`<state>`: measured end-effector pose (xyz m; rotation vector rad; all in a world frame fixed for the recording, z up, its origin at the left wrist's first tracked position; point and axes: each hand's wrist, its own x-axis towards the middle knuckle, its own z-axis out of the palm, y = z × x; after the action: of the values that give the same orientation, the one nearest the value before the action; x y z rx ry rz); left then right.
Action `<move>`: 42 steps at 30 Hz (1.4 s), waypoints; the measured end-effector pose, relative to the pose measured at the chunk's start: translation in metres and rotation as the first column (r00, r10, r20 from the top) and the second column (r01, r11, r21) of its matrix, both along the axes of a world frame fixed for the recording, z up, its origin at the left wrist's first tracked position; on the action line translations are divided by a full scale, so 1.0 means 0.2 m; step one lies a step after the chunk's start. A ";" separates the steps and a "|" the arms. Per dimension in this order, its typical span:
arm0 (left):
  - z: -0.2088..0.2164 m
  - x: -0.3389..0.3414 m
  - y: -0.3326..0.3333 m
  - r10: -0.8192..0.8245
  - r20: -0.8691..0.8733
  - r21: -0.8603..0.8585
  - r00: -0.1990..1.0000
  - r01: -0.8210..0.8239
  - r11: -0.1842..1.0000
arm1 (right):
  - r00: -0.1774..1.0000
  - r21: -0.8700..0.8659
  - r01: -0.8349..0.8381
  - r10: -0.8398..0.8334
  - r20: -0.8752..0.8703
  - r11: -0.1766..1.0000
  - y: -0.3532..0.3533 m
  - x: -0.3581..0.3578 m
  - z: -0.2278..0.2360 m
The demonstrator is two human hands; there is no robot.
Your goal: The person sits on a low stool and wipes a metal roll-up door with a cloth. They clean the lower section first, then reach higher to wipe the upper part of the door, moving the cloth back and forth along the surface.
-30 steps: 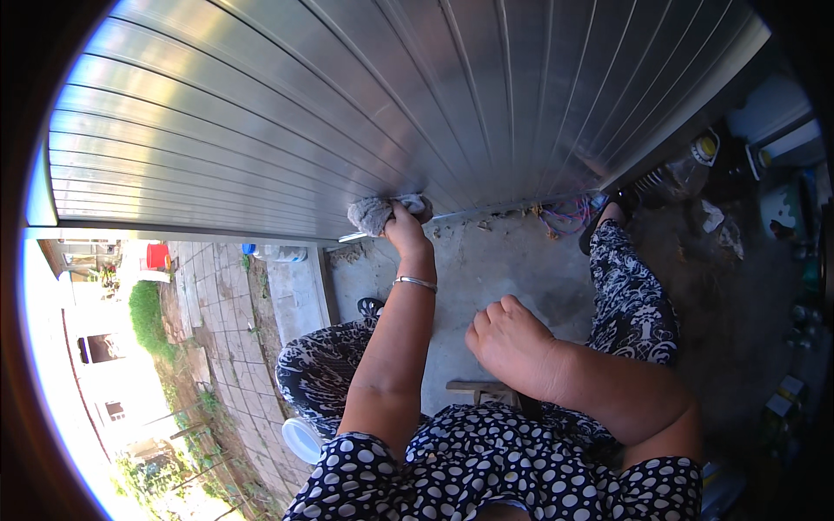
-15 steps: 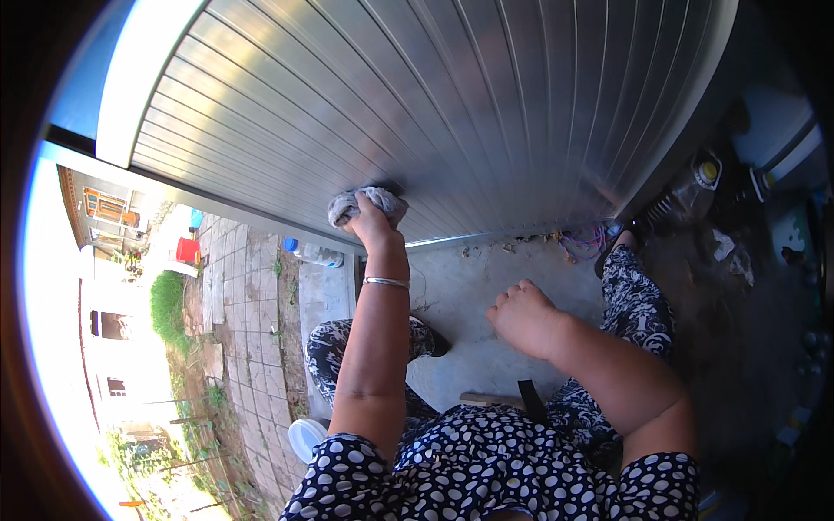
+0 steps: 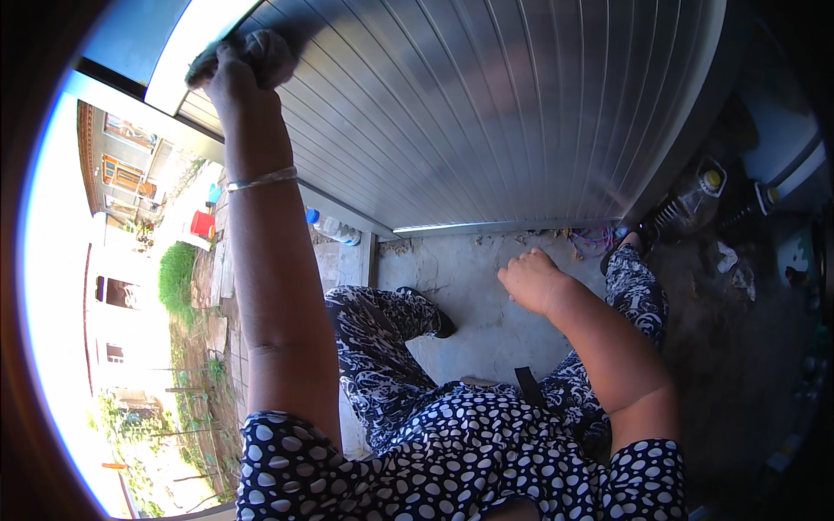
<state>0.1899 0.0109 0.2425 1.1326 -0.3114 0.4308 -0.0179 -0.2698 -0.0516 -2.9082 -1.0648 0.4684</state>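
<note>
My left hand (image 3: pixel 233 85) is raised to the upper left, its fingers closed round a grey cloth (image 3: pixel 271 59). The bunched cloth presses on the ribbed metal door panel (image 3: pixel 486 113), close to the panel's left frame. A silver bangle (image 3: pixel 262 179) circles my left wrist. My right hand (image 3: pixel 532 280) hangs in front of my body above the concrete floor, apart from the panel. Its fingers are curled in, and whether anything is inside them is hidden.
Right of the panel stand large clear plastic bottles with yellow caps (image 3: pixel 712 179). Purple cords (image 3: pixel 594 243) lie at the panel's lower right corner. A blue-capped bottle (image 3: pixel 334 227) stands by the left threshold. Outside are a red bucket (image 3: pixel 202 224) and paving.
My left hand has carried the cloth up and left across the panel, from low down to the upper left frame. The right hand has barely shifted.
</note>
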 end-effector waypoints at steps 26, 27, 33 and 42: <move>-1.92 -0.06 -0.06 0.300 -0.715 -0.046 0.631 -0.471 0.881 | 0.994 -0.063 -0.099 0.096 -0.050 0.993 0.07 -0.05 0.05; -2.01 -0.05 -0.02 0.264 -0.752 -0.078 0.604 -0.478 0.875 | 0.992 -0.056 -0.108 0.105 -0.066 0.993 0.08 -0.05 0.07; -2.29 -0.03 0.03 -0.063 -0.901 -0.292 0.430 -0.494 0.819 | 0.992 -0.020 -0.097 0.095 -0.080 0.995 0.07 -0.05 0.11; -1.95 -0.07 -0.11 -0.106 -0.828 -0.370 0.550 -0.394 0.841 | 0.994 -0.043 -0.112 0.111 -0.024 0.993 0.04 -0.04 0.08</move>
<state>0.1764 -0.0118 -0.1478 0.6966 0.7427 0.0639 -0.0251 -0.2616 -0.0362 -2.8846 -1.2339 0.5320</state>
